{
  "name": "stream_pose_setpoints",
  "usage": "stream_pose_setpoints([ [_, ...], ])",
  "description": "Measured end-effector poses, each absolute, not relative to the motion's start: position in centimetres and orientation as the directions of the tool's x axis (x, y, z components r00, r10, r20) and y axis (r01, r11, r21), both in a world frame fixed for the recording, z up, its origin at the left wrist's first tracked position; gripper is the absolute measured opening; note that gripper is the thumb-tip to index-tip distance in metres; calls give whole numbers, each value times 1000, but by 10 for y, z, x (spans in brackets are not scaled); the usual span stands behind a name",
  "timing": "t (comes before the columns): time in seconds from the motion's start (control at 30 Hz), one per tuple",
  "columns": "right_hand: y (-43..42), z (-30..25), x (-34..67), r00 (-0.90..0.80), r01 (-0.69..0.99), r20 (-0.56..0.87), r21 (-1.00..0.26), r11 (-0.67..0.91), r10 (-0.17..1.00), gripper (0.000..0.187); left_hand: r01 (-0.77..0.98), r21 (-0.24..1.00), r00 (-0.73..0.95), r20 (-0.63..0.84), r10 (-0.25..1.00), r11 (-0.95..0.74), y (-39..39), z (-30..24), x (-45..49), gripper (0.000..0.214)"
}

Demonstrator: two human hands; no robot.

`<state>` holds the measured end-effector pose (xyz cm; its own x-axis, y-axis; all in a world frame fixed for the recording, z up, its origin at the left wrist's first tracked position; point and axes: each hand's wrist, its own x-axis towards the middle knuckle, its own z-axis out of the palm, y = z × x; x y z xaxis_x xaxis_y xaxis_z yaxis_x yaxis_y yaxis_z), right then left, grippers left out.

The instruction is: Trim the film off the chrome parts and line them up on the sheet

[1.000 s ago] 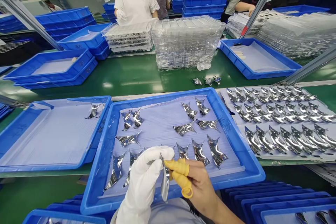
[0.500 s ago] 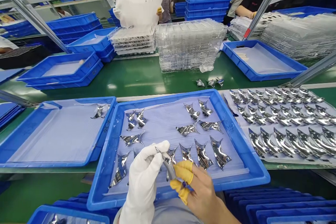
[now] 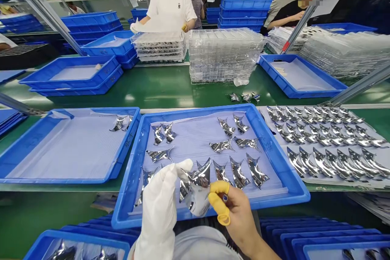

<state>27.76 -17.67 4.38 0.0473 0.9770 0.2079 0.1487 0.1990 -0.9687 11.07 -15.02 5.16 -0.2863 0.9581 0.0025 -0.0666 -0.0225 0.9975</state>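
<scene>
My left hand (image 3: pixel 161 207), in a white glove, pinches the upper left edge of a shiny curved chrome part (image 3: pixel 198 191). My right hand (image 3: pixel 236 211), with yellow finger cots on its fingers, grips the part's right edge. The part is held up over the front of a blue tray (image 3: pixel 217 226) lined with thin pale sheet. In that tray lie several more chrome parts (image 3: pixel 257 170) in loose rows, some hidden behind my hands. Both hands are closed on the one part, its broad mirror face turned toward me.
To the left, another blue tray (image 3: pixel 100 180) holds a few chrome parts (image 3: pixel 119 122). Rows of chrome parts (image 3: pixel 330 163) lie on a sheet at the right. Clear plastic trays (image 3: pixel 225 57) are stacked behind. A person (image 3: pixel 172 6) stands across the bench. More blue trays (image 3: pixel 292 235) sit below.
Both hands have turned the chrome part from nearly edge-on to face me. The person across has lowered a white sheet onto the stack. My view has shifted slightly.
</scene>
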Motion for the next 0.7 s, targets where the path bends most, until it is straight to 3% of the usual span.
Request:
stream_pose_setpoints([
  [0.13,-179,49,262,62,112,135,-986,127,989,32,21,996,-251,91,964,-89,-159,48,93,38],
  [0.3,-182,52,239,8,231,247,-943,238,969,29,103,995,-215,27,976,-5,-168,39,77,72],
  [0.4,-186,50,226,-43,330,419,-851,409,907,21,55,998,-274,46,961,-32,-170,39,68,51],
  [0.53,-189,47,216,-159,465,684,-585,665,712,14,27,980,-365,192,911,-196,-169,44,52,19],
  [0.7,-188,44,207,-307,475,718,-454,754,625,28,-28,955,-384,263,885,-296,-169,46,38,13],
])
